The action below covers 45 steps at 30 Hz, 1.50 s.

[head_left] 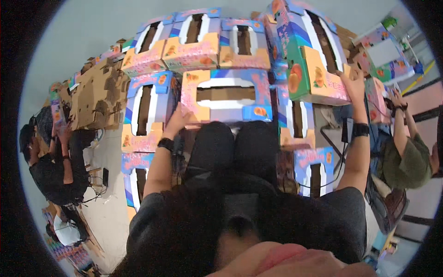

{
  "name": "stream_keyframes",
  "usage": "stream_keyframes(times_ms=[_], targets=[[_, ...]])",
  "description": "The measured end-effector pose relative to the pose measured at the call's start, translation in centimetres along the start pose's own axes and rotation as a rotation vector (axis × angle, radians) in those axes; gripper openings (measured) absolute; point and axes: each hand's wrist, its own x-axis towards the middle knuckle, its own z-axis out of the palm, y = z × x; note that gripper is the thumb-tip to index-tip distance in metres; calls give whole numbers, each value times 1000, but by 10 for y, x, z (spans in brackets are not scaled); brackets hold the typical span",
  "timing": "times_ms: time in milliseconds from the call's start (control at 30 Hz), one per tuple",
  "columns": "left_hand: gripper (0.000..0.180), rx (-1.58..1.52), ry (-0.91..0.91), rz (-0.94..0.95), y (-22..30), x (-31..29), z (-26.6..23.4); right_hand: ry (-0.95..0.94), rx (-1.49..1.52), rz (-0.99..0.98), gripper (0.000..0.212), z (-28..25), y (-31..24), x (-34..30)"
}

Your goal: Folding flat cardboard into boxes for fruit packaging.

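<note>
A colourful fruit carton [226, 108] with a slotted top lies crosswise in front of my legs. My left hand [177, 121] grips its near left corner, fingers bent against the side. To the right, a taller fruit carton with a green side [302, 81] sits higher than its neighbours, slightly tilted. My right hand [354, 85] holds this carton at its right edge; some of the fingers are hidden behind it. Peach-coloured flaps and printed fruit cover both cartons, and dark openings show inside white-edged slots.
More cartons of the same kind [191, 46] stand in a row beyond, with others [146, 111] on both sides of my legs. Flattened brown cardboard [94, 99] is stacked at the left. One person [57, 171] works at the far left, another [408, 152] at the right.
</note>
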Motion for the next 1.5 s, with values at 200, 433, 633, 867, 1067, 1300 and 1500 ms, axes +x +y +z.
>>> stream_keyframes(times_ms=[200, 433, 633, 867, 1067, 1300, 1500], targets=[[63, -8, 1, 199, 130, -40, -35, 155, -192, -126, 76, -118, -3, -87], [68, -648, -93, 342, 251, -86, -39, 15, -47, -211, 79, -181, -71, -150], [58, -643, 145, 540, 270, -107, -78, -256, -38, -431, 81, -176, -120, -177], [64, -209, -481, 204, 219, -131, -79, -674, 45, -335, 83, -101, -103, -224], [71, -223, -497, 24, 235, -160, -74, -799, 191, -295, 91, -81, -80, -222], [67, -180, -569, -134, 223, -156, -76, -742, 229, -203, 106, -94, -28, -225], [79, -341, -574, -287, 183, -164, -84, -872, 680, 359, 93, -92, 15, -259]])
